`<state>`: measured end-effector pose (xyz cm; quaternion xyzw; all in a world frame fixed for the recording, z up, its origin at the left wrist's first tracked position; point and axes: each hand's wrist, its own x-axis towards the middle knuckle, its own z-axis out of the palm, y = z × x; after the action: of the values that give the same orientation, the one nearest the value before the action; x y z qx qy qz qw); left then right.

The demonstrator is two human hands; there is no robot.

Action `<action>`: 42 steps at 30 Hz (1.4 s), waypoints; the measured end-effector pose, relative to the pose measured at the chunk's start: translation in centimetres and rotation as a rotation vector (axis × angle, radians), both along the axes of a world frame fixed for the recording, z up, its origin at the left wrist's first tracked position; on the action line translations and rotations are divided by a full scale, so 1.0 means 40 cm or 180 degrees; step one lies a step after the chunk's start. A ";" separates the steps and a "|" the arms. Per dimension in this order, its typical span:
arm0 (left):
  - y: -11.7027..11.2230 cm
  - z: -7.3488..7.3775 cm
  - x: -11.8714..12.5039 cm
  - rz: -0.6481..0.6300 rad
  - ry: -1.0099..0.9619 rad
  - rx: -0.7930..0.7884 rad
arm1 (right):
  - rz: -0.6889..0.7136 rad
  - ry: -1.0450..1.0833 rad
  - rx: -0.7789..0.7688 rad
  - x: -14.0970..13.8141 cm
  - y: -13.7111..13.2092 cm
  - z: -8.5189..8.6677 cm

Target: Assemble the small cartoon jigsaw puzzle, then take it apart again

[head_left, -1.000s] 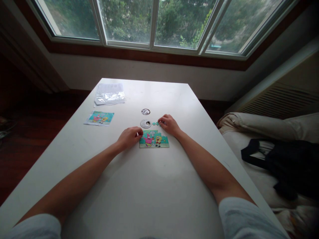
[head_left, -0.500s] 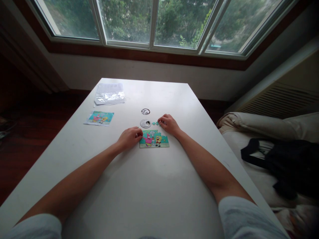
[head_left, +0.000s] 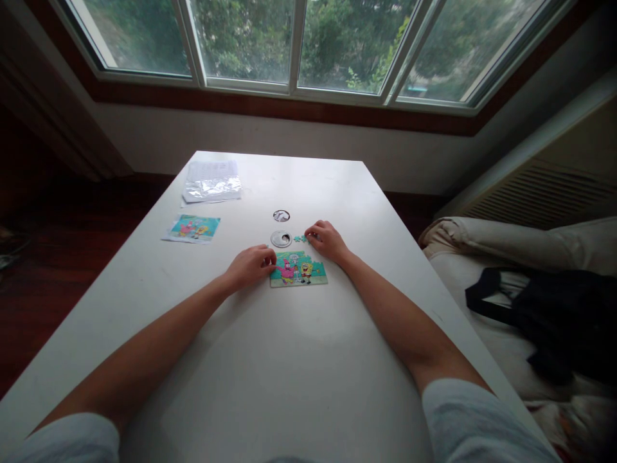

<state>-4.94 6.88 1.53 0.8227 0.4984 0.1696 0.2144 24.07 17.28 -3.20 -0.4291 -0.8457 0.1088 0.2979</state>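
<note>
A small colourful cartoon jigsaw puzzle [head_left: 299,270] lies assembled in the middle of the white table [head_left: 270,360]. My left hand [head_left: 249,265] rests curled at the puzzle's left edge, fingers pressed together against it. My right hand [head_left: 328,239] sits just behind the puzzle's upper right corner, its fingertips pinched on loose teal puzzle pieces [head_left: 301,239] that lie on the table.
A round cable grommet cover [head_left: 281,239] and its open hole [head_left: 281,215] sit behind the puzzle. A printed reference picture [head_left: 193,228] and a clear plastic bag [head_left: 212,183] lie far left. A sofa with a black bag [head_left: 554,315] stands to the right. Windows run along the back.
</note>
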 end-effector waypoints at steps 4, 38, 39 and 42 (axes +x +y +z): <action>0.000 -0.008 0.002 0.0017 0.0067 0.0057 | 0.0009 -0.0002 0.0003 0.000 0.001 -0.002; 0.061 0.059 -0.151 0.0269 0.0613 0.0644 | 0.0700 -0.0212 0.0262 -0.049 -0.054 0.050; 0.062 0.060 -0.157 0.0281 0.0660 0.0567 | 0.0764 -0.0254 0.0252 -0.054 -0.059 0.054; 0.059 0.059 -0.159 0.0291 0.0723 0.0383 | 0.0842 -0.0343 0.0195 -0.060 -0.068 0.063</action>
<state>-11.31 9.26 3.88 0.8244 0.5454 0.1146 0.0989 21.67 14.57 -0.70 -0.3099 -0.9126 0.0980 0.2481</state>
